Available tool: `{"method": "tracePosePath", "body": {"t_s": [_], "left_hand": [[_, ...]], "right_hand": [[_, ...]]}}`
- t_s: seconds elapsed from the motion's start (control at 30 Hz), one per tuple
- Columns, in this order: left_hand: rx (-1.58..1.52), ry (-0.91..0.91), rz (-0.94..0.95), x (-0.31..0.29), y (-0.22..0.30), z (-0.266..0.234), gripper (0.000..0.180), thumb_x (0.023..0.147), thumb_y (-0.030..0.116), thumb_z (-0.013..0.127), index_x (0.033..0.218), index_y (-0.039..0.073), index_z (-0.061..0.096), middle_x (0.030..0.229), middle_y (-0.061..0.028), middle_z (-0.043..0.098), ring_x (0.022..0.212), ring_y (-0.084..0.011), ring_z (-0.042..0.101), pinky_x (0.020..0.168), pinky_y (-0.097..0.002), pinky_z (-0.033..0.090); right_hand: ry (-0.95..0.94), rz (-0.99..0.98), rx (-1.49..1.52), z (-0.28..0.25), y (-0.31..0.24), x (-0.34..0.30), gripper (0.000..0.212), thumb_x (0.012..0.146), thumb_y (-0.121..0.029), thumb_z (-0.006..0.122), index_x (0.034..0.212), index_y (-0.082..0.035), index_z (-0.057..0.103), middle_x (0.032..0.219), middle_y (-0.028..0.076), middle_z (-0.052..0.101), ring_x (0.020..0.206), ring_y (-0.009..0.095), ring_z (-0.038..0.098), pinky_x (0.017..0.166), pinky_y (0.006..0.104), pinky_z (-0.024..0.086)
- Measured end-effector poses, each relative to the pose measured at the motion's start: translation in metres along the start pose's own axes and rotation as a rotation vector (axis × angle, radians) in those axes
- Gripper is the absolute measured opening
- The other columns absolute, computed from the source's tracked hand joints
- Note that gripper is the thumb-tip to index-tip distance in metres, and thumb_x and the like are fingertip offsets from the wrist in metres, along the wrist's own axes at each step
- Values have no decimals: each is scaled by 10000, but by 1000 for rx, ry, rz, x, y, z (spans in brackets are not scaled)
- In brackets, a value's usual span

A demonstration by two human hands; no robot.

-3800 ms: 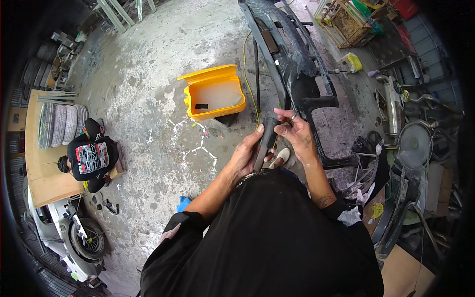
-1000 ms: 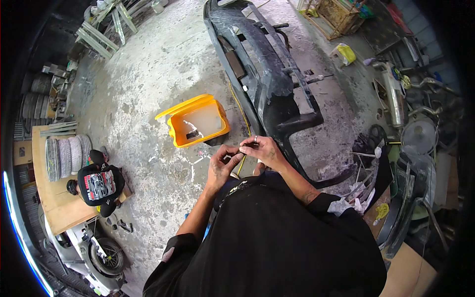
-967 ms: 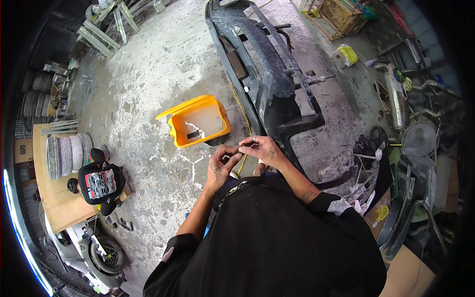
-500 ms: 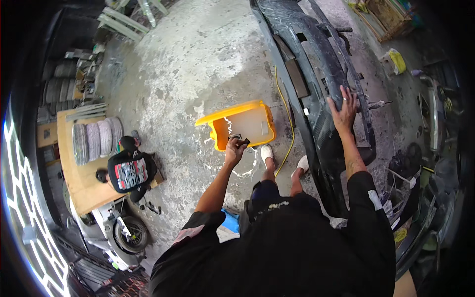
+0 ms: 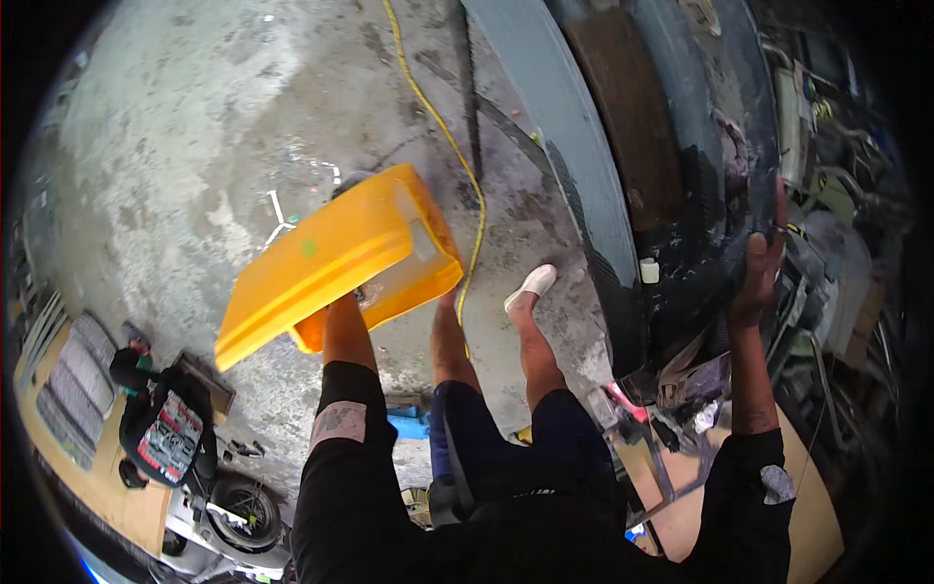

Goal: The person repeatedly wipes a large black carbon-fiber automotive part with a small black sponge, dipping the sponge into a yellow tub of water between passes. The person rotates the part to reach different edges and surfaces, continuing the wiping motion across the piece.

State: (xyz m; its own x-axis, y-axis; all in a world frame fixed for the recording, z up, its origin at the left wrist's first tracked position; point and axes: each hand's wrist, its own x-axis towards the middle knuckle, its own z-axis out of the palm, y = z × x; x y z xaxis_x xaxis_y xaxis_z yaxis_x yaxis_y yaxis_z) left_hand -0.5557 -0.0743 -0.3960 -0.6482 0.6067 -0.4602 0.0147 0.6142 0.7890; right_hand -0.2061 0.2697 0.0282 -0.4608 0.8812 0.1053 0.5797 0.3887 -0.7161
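A yellow plastic tub-like shell [image 5: 316,258] hangs tilted in front of my legs, its hollow side facing right and covering my left foot. My left hand [image 5: 352,295] reaches into it from below. The shell's rim hides most of that hand, so its fingers and anything in them do not show. To the right stands a long dark car bumper [image 5: 545,88] with a brown block-like strip [image 5: 628,107] along it. My right hand [image 5: 762,268] grips the bumper's outer edge, thumb on the near side and fingers around the far side. A small white piece [image 5: 649,271] sits on the bumper.
A yellow cable [image 5: 443,127] runs across the stained concrete floor. At the left, another person [image 5: 170,423] crouches by a wooden board [image 5: 117,487] with wrapped rolls and a motorcycle wheel [image 5: 245,513]. Metal tubes and scrap parts [image 5: 827,234] crowd the right side.
The yellow shell has come up off the floor and tilted, and my left hand has gone inside it. My right hand has moved from the bumper's top to its outer edge. The view has shifted.
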Motion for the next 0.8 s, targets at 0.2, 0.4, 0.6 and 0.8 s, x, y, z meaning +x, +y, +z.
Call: {"method": "tracePosePath", "body": {"t_s": [0.2, 0.4, 0.6, 0.8], "left_hand": [[-170, -28, -66, -19, 37, -19, 221, 933, 167, 757, 1079, 22, 676, 940, -38, 673, 859, -171, 620, 768, -312, 496], [-164, -120, 274, -145, 167, -65, 155, 977, 59, 694, 1109, 21, 623, 1148, -89, 619, 1030, -197, 627, 927, -309, 504], [190, -684, 570, -329, 434, 66, 339, 806, -58, 763, 1130, 28, 715, 1181, -146, 647, 1097, -321, 640, 932, -395, 548], [514, -351, 912, -415, 478, 178, 264, 840, 48, 781, 1083, 15, 685, 1042, -137, 630, 980, -336, 653, 825, -425, 552]], "right_hand": [[15, -141, -204, 1, 8, 2, 677, 992, -315, 584, 1561, -1, 393, 1595, 178, 426, 1472, 308, 387, 1236, 442, 237], [99, -377, -287, -14, 17, 6, 688, 938, -239, 748, 1519, -13, 457, 1557, 185, 472, 1441, 349, 431, 1234, 490, 255], [6, -197, -224, -51, 47, -10, 907, 863, -540, 755, 1603, -180, 374, 1657, 213, 312, 1458, 476, 375, 1192, 572, 302], [-455, -499, 8, -170, 100, -102, 721, 864, -427, 803, 1473, -155, 529, 1542, 92, 483, 1369, 341, 513, 1156, 471, 404]]}}
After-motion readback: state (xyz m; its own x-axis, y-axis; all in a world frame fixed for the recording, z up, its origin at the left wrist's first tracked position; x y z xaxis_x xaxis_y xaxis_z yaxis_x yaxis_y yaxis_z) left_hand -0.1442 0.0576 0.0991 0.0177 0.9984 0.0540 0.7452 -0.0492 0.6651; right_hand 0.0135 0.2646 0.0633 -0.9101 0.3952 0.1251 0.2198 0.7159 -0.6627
